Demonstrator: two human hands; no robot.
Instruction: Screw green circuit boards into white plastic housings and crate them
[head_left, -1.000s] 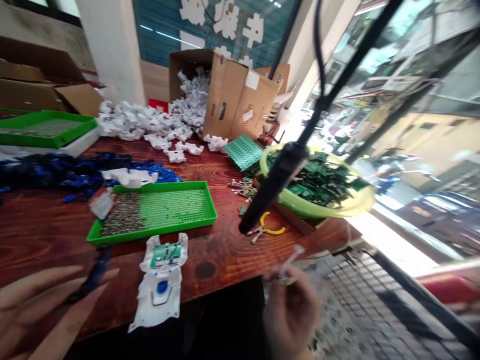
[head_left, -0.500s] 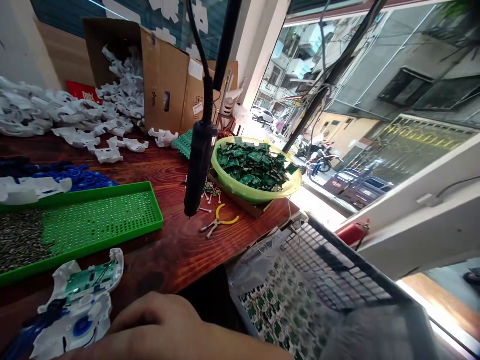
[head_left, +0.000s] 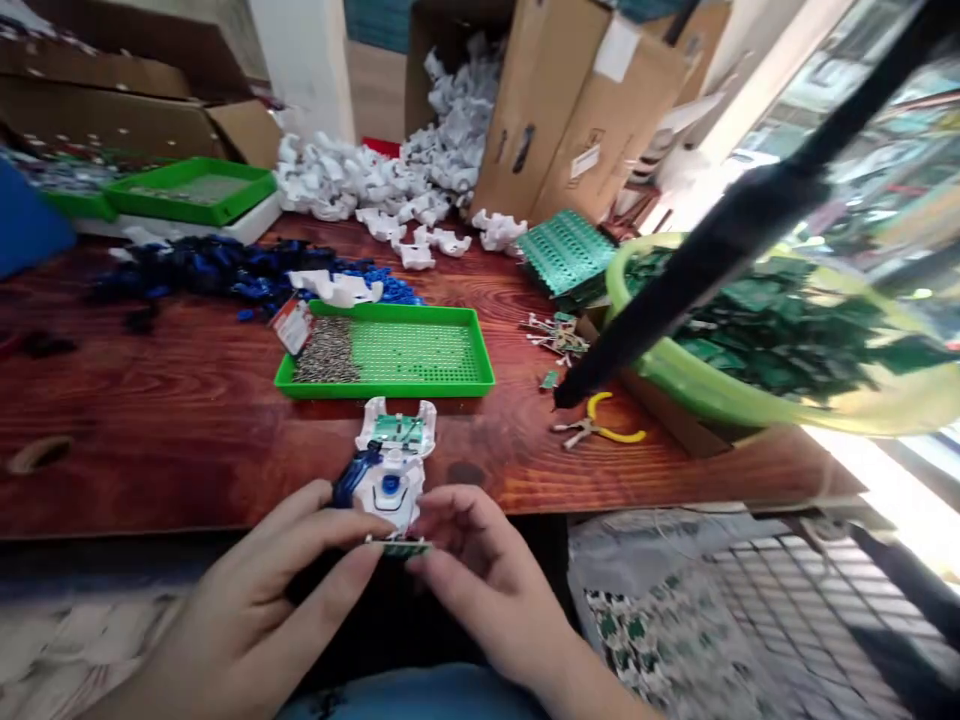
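Between my two hands, at the table's near edge, is a small green circuit board [head_left: 405,549] seen nearly edge-on. My left hand [head_left: 289,590] pinches its left end between thumb and fingers. The thumb and curled fingers of my right hand [head_left: 491,575] close on its right end. Just beyond the board lies a white plastic shell half [head_left: 388,492] with a blue round button in it, and a dark blue part [head_left: 352,476] lies along its left side. Farther back, another white shell half [head_left: 421,432] holds a green board with thin wires.
A green tray [head_left: 420,388] partly filled with screws lies ahead. To the right are yellow-handled pliers [head_left: 600,425], a hanging black electric screwdriver [head_left: 675,280] and a yellow basin [head_left: 660,375] of green boards. White shells [head_left: 337,175] pile up behind. A grey crate [head_left: 780,600] stands below right.
The view has swung left. Both hands now show at the table edge with a circuit board between them; earlier one hand lay near the shell halves, which stay on the table.
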